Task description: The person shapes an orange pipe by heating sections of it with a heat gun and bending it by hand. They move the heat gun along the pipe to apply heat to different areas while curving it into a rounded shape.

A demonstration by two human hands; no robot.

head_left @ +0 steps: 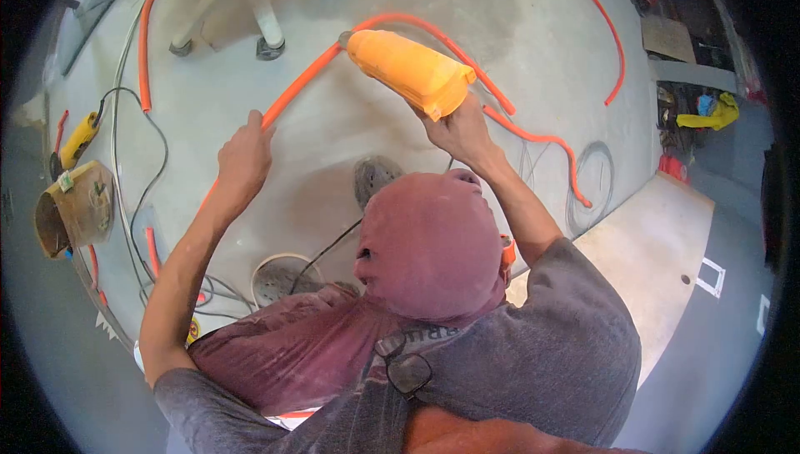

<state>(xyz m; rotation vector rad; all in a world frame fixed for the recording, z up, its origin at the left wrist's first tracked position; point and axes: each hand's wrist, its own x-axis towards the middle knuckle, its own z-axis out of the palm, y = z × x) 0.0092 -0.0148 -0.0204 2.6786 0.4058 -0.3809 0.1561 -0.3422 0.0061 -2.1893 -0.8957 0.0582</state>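
A bent orange tube (304,79) arches above the grey floor, and my left hand (245,158) is closed around its left part. My right hand (461,129) grips a yellow power tool (408,67) from below, its fingers partly hidden behind the tool body. The tool's dark metal tip points left and meets or overlaps the tube near the top of the bend; which of the two I cannot tell. Beyond the tool the tube runs down to the right and ends above a thinner, wavy orange tube (542,136).
A chair base with casters (267,17) stands at the top. Another yellow tool (79,139) and a worn container (87,204) are at left, beside black and grey cables (125,171). A pale board (658,237) lies right. Maroon cloth (433,246) and dark shoes (375,177) are below.
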